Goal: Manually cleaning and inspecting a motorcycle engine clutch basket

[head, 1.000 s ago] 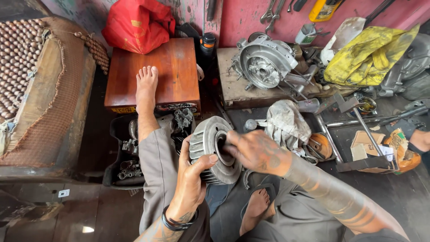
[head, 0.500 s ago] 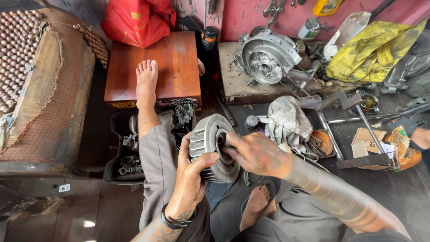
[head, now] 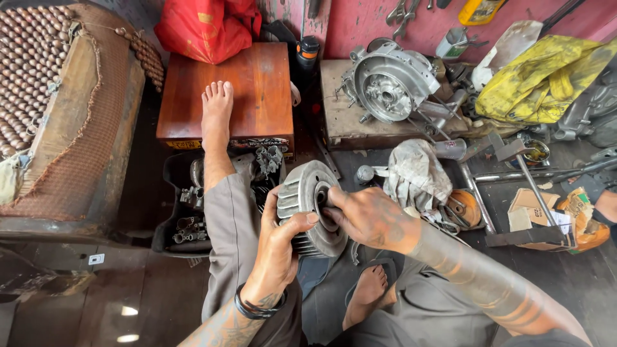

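Left hand (head: 283, 247) clamps the finned cylinder (head: 310, 207) from below; right hand (head: 369, 218) curls fingers into its bore.

I see a finned cylinder (head: 308, 209) of dull grey cast metal, grimy between the ribs. Far right, the casing (head: 389, 87) is paler metal, matt with a brighter machined face. Far left, the box (head: 247, 87) is smooth reddish wood with a slight sheen. The rag (head: 414, 177) is creased, stained cloth. The bag (head: 205, 26) is glossy red plastic.
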